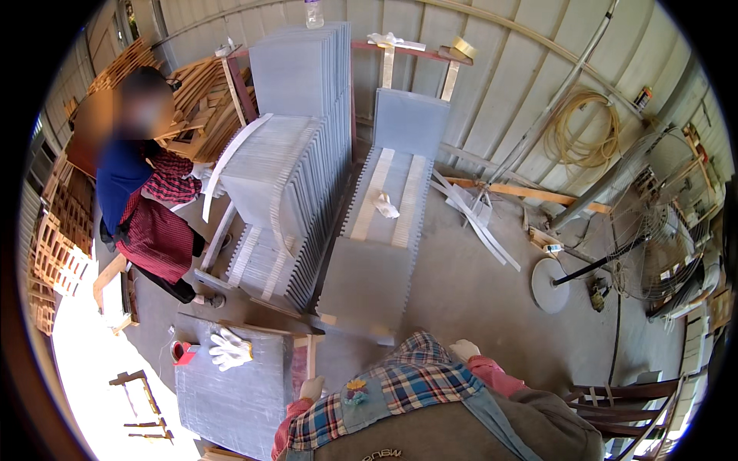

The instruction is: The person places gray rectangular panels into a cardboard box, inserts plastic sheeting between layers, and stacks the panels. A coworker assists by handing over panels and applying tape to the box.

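Note:
My left hand [312,388], in a pale glove, is low beside the wooden post at the corner of a grey-topped stand [231,399]; I cannot tell whether it touches the post. My right hand [463,350], also pale-gloved, is held out past my plaid apron, near the front end of a row of grey slabs [365,284]. The fingers of both hands are too hidden to read. On the stand lie a white work glove [231,349] and a red tape dispenser [183,353]. A crumpled white cloth or glove [386,205] rests on the slab row.
A taller block of grey slabs [300,69] stands at left, with a co-worker [146,192] in a red checked apron beside it, hands at a pale strip [231,157]. A large fan [653,223] and loose strips [480,223] are at right. Wood is piled at far left.

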The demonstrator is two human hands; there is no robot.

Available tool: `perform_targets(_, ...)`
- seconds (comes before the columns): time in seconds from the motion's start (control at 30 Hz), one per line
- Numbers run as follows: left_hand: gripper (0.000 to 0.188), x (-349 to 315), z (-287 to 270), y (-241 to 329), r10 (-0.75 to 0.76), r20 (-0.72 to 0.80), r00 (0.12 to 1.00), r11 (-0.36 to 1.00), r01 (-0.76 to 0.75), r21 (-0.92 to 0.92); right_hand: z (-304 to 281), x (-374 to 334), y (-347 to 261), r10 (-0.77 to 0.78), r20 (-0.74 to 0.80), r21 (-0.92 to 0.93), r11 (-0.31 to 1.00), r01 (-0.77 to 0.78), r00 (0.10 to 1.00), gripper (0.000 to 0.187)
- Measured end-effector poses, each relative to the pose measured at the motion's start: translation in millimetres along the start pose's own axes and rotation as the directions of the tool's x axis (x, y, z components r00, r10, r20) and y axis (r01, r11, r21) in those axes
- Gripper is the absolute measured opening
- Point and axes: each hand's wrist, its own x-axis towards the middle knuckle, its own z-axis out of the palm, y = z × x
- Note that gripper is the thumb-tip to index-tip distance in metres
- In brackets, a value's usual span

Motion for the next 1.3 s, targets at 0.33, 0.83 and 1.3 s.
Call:
perform_targets(0.33,0.05,45.4,-24.6,78.2,-0.531,0.028,0.847,0.622,0.412,-0.666,-158.2,170.9,51.8,0.45,-0.116,0.507,0.794,-0.337,0.886,0.051)
perform_targets(0.83,0.041,205.7,-112.1,398.8,-0.493,0.127,0.86,0.607,0.445,-0.659,-580.3,581.9,49.7,-0.091,-0.767,-0.06,0.996,0.071,0.635,0.065)
perform_targets(1.3,0.05,238.0,-174.5,426.5,-0.748,0.335,0.572,0.073,0.574,-0.816,-636.3,653.6,48.9,-0.195,-0.811,-0.239,0.971,-0.007,0.552,0.043)
